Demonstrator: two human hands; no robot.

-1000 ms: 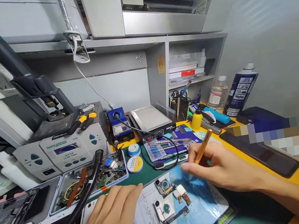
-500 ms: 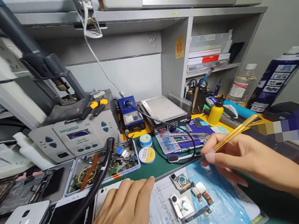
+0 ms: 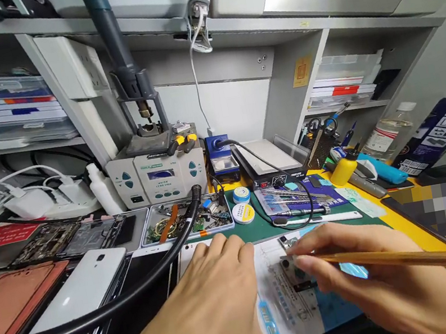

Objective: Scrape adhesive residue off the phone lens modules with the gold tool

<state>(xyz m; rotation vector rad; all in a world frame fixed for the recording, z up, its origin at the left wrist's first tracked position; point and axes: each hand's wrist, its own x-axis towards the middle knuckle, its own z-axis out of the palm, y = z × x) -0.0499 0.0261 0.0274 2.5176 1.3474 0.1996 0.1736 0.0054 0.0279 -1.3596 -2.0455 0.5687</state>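
Note:
My right hand (image 3: 333, 262) pinches gold tweezers (image 3: 392, 258), with their tip end pointing left over small phone camera modules (image 3: 294, 274). These modules lie on a glossy blue-and-white sheet (image 3: 280, 317), partly covered by the hand. Palm down, with its fingers stretched out, my left hand (image 3: 212, 305) rests at the sheet's left side and holds nothing that I can see. Under its fingertips shows the edge of a white phone (image 3: 186, 255).
A thick black hose (image 3: 114, 310) crosses the phones at left. Behind my hands are a parts tray (image 3: 233, 225), two small round tins (image 3: 243, 213), a grey rework station (image 3: 160, 177) and a hot plate (image 3: 269, 165). Bottles, including a yellow one (image 3: 343, 169), stand at right.
My right hand has moved left and down, bringing the tweezers over the camera modules. The camera view has swung left, so the bench appears shifted right.

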